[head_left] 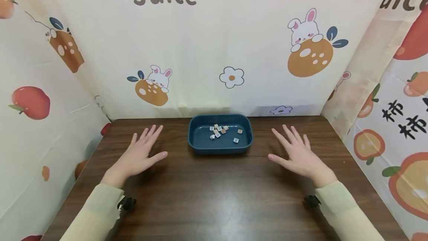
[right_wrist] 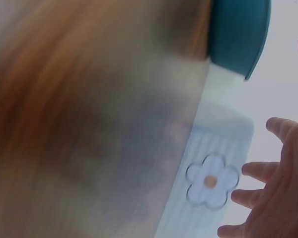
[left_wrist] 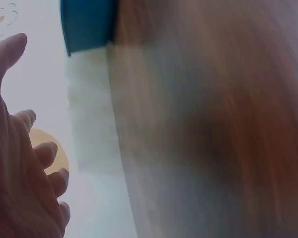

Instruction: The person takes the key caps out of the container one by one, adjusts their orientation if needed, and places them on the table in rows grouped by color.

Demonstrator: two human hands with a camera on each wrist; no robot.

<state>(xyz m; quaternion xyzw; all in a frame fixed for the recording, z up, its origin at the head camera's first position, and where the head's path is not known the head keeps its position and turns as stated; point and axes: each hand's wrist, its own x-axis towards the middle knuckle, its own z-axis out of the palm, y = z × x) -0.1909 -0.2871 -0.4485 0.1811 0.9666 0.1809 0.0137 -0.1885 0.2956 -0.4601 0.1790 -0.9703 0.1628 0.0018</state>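
A dark blue rectangular tray (head_left: 220,151) with rounded corners sits at the back middle of the table. Several small cube-shaped beads (head_left: 217,134) with marks on them lie inside, most bunched left of centre and a couple apart on the right. To the tray's left, my left hand (head_left: 138,155) is held palm down with fingers spread and nothing in it. My right hand (head_left: 298,155) mirrors it on the other side, fingers straight and apart, also holding nothing. Both wrist views show a corner of the tray beyond the fingers.
The brown wood-grain table (head_left: 214,189) meets a printed cloth backdrop (head_left: 207,40) along its far edge. Similar fruit-patterned cloths hang at the left and right sides. A small black device (head_left: 127,203) is strapped at the left wrist, another (head_left: 312,201) at the right.
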